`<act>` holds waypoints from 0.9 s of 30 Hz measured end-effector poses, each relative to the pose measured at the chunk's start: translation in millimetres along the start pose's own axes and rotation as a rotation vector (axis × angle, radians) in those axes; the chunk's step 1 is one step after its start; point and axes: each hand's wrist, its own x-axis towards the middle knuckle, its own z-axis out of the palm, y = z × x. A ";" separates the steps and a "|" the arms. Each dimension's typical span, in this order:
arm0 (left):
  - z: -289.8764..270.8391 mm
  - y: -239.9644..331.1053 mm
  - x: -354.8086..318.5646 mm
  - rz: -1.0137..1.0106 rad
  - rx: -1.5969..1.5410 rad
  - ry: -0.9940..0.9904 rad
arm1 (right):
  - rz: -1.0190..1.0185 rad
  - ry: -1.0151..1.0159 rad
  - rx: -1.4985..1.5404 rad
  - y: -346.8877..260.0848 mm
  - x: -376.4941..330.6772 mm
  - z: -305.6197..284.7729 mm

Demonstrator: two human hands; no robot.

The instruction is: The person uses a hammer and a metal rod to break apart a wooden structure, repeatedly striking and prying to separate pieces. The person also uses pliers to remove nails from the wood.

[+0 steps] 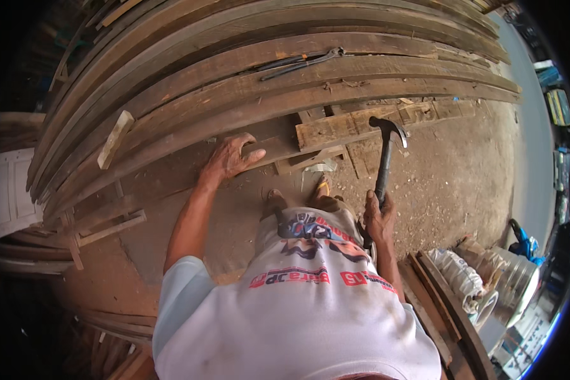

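Note:
A claw hammer (384, 155) with a dark handle stands nearly upright in my right hand (379, 218), its head pointing away from me. My fingers wrap round the lower part of the handle. Empty, my left hand (231, 157) hovers with thumb and fingers apart, close to the near edge of the stacked planks (266, 104). Just right of it lies a short, thick board (335, 130) with worn edges, resting on other wood pieces. Pincers (307, 63) with dark handles lie on the planks farther off.
A small wood block (115, 140) sits on the planks at left. Below it is a wooden frame piece (113, 228). Wood chips litter the dirt floor (437, 171). At lower right are more boards (440, 297), white sacks (457, 275) and a clear container (516, 282). A road (535, 158) runs beyond.

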 end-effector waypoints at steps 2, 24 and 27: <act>-3.4 7.1 -2.1 0.007 -0.008 0.104 | -0.034 -0.003 0.066 9.0 11.9 -1.6; -220.9 -269.6 -84.2 -0.919 0.748 0.529 | 0.059 0.131 -0.138 0.9 2.1 39.9; -216.2 -281.3 -90.0 -0.755 0.726 0.647 | 0.022 0.104 -0.173 -20.0 -6.0 46.5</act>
